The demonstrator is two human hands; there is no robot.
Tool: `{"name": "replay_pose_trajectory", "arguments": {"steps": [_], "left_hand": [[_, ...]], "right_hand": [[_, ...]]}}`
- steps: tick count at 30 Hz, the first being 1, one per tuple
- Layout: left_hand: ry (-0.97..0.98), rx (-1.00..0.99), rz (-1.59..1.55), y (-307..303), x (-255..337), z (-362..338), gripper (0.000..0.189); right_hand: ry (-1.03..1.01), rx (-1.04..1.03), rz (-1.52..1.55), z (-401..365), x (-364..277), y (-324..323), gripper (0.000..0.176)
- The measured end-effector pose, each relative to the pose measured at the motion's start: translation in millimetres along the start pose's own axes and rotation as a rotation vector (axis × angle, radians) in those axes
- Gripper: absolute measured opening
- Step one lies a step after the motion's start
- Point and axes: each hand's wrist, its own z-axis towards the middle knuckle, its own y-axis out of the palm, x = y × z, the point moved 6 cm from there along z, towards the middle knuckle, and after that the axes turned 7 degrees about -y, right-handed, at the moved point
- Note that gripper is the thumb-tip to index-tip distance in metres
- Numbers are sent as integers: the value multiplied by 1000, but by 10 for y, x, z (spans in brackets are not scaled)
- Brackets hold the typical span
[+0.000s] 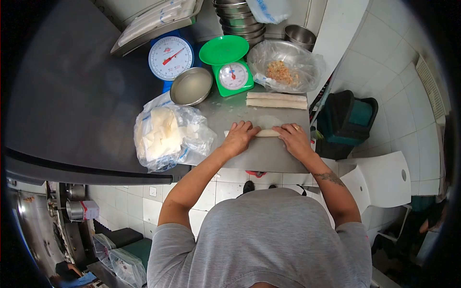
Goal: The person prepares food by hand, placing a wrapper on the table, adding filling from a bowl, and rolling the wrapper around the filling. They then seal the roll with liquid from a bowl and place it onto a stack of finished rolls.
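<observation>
On the steel table [273, 158] lies a thin pale wrapper roll [267, 133], crosswise in front of the body. My left hand [240, 138] is closed over its left end, with fingers curled down on it. Over the right end, my right hand [294, 138] is closed in the same way. Just beyond them, finished-looking pale rolls [277, 100] lie side by side. A clear bag of flat pale wrappers [163, 134] is to the left. Orange-brown filling [281, 72] sits in a plastic-lined bowl [309, 62] behind the rolls.
A metal bowl of cloudy liquid [191, 86], a green scale [234, 75] and a blue scale [171, 57] stand at the back. Behind them are stacked metal bowls [240, 21] and a tray of packages [156, 24]. A white chair [384, 180] is at the right.
</observation>
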Motion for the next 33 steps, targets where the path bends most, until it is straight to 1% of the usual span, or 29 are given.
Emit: {"name": "replay_pose_trajectory", "arguments": {"steps": [5,9,12,14,17,18,20,23,26,30,33], "left_hand": [[9,9,-10,-13,-10,18,40],[20,83,-52,-74,4,-6,42],[38,180,96,-132,135,-89,46],[59,227,131,-116,186,-121,48],[68,255,151,-60,164,-132,49],[69,260,153,-56,150,-117,49],[60,234,148,-37,112,-96,49],[41,192,129,-17,71,-56,48],[1,145,126,-11,32,11,49],[-38,50,68,-39,-30,94,51],[-6,99,-9,-60,-68,104,50]], "right_hand": [[-70,137,-125,0,-211,-72,39],[-51,104,-102,-35,-158,40,41],[-43,88,-70,21,-84,49,44],[-21,51,-22,57,-15,78,46],[66,-77,38,103,50,88,48],[104,-60,49,85,95,97,48],[178,-25,69,50,196,131,50],[81,114,-65,37,81,-41,50],[-131,109,-138,0,-65,29,48],[-46,107,-93,71,-63,11,42],[-7,54,-26,117,52,53,41]]}}
